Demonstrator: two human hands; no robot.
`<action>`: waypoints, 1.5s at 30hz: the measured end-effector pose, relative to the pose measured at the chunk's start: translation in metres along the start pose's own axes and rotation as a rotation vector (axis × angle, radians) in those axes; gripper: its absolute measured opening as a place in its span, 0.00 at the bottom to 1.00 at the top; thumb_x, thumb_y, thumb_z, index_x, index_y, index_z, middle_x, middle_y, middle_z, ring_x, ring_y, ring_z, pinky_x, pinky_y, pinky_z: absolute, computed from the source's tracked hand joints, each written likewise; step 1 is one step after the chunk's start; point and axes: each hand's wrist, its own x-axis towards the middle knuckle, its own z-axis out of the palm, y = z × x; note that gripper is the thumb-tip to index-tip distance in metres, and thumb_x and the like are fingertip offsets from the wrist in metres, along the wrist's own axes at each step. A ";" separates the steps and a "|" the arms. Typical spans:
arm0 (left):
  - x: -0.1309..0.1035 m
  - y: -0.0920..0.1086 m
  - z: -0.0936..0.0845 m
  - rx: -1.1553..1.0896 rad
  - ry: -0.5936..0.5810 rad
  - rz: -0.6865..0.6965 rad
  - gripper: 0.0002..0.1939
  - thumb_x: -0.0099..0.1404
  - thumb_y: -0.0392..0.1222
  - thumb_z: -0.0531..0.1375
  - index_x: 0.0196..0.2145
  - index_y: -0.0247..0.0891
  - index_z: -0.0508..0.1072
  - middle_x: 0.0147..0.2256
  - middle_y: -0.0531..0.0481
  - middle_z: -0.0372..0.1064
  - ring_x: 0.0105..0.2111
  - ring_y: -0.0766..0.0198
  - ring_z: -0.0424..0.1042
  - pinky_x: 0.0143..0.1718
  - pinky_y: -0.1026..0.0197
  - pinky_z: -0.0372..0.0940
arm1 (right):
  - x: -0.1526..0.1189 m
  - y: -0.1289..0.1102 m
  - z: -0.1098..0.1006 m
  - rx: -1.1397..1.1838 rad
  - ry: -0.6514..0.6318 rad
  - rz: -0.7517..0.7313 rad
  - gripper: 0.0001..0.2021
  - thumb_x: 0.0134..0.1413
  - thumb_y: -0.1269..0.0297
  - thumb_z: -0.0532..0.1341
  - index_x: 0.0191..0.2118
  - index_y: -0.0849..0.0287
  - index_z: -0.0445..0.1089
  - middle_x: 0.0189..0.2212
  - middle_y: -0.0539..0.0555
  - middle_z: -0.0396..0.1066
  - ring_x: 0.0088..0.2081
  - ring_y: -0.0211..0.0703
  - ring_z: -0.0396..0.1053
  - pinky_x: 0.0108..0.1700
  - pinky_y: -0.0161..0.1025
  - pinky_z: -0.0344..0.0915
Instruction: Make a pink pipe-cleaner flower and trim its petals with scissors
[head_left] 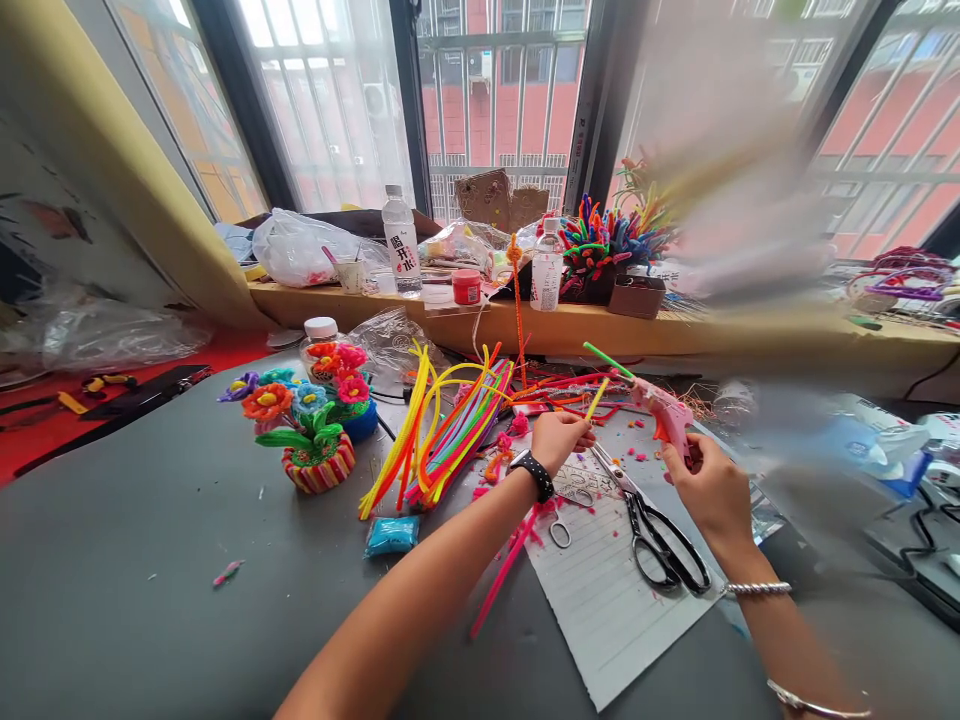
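My left hand point(559, 440), wearing a black watch band, pinches a short yellow pipe cleaner point(598, 398) that points up. My right hand point(705, 485) is wrapped round a pink hot glue gun point(667, 410). A thin green stick point(607, 360) extends from the gun's upper left end, apart from the yellow piece. Below and between the hands, large black-handled scissors point(667, 550) lie on a white ridged board point(600, 620). Smaller scissors point(559, 533) lie partly under my left wrist. Pink scraps are scattered around them.
Left of my arm lie bundled colourful pipe cleaners point(457, 430), a blue packet point(391, 536) and a striped pot point(319, 465) of fuzzy flowers. Water bottles point(401, 245) and a box point(637, 297) line the window ledge. The right side is smeared by blur.
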 end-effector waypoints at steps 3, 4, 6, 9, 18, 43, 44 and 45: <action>-0.008 0.000 -0.015 0.102 -0.042 0.010 0.08 0.55 0.32 0.53 0.22 0.30 0.69 0.22 0.48 0.69 0.20 0.73 0.67 0.23 0.71 0.62 | 0.001 0.002 -0.001 0.017 -0.006 0.042 0.17 0.43 0.53 0.54 0.35 0.61 0.66 0.26 0.57 0.71 0.26 0.47 0.68 0.29 0.39 0.60; -0.012 0.000 -0.022 0.142 -0.061 0.014 0.08 0.55 0.33 0.54 0.22 0.30 0.69 0.21 0.49 0.69 0.20 0.73 0.67 0.23 0.71 0.62 | 0.001 0.002 -0.001 0.017 -0.009 0.046 0.17 0.43 0.53 0.54 0.35 0.62 0.66 0.26 0.58 0.71 0.26 0.48 0.68 0.29 0.39 0.61; -0.023 0.001 -0.039 0.235 -0.113 0.017 0.07 0.53 0.34 0.56 0.21 0.31 0.70 0.19 0.51 0.68 0.19 0.72 0.67 0.21 0.71 0.61 | 0.001 0.002 -0.001 0.013 -0.011 0.041 0.17 0.43 0.53 0.54 0.36 0.62 0.66 0.27 0.58 0.71 0.26 0.47 0.68 0.29 0.39 0.61; -0.038 0.003 -0.066 0.377 -0.192 0.017 0.09 0.49 0.38 0.60 0.16 0.31 0.70 0.15 0.52 0.66 0.16 0.70 0.65 0.18 0.69 0.57 | 0.001 0.002 0.000 0.002 -0.017 0.009 0.18 0.43 0.53 0.54 0.36 0.62 0.66 0.27 0.58 0.71 0.26 0.47 0.68 0.29 0.39 0.61; -0.007 0.035 -0.073 1.197 0.258 0.744 0.17 0.59 0.33 0.53 0.47 0.37 0.64 0.44 0.45 0.64 0.39 0.65 0.67 0.36 0.66 0.61 | -0.002 0.005 0.003 -0.114 -0.021 -0.187 0.16 0.46 0.54 0.52 0.35 0.60 0.65 0.27 0.56 0.70 0.28 0.46 0.68 0.31 0.38 0.61; 0.022 0.050 -0.094 1.491 0.388 0.541 0.18 0.59 0.29 0.47 0.46 0.34 0.64 0.48 0.40 0.58 0.36 0.61 0.69 0.31 0.64 0.63 | -0.002 0.008 0.004 -0.222 -0.033 -0.246 0.19 0.47 0.53 0.50 0.37 0.62 0.66 0.35 0.59 0.71 0.32 0.49 0.69 0.31 0.39 0.61; 0.018 0.046 -0.091 1.484 0.371 0.550 0.20 0.58 0.29 0.47 0.49 0.37 0.61 0.50 0.40 0.56 0.36 0.62 0.69 0.31 0.64 0.63 | -0.002 0.008 0.004 -0.222 -0.037 -0.242 0.19 0.47 0.53 0.50 0.37 0.62 0.66 0.35 0.59 0.71 0.32 0.49 0.69 0.31 0.40 0.61; 0.013 0.042 -0.088 1.470 0.332 0.559 0.21 0.58 0.30 0.48 0.50 0.38 0.61 0.51 0.41 0.55 0.38 0.62 0.68 0.32 0.64 0.63 | -0.002 0.008 0.005 -0.222 -0.036 -0.236 0.19 0.47 0.53 0.50 0.37 0.62 0.66 0.36 0.59 0.71 0.33 0.50 0.69 0.31 0.40 0.61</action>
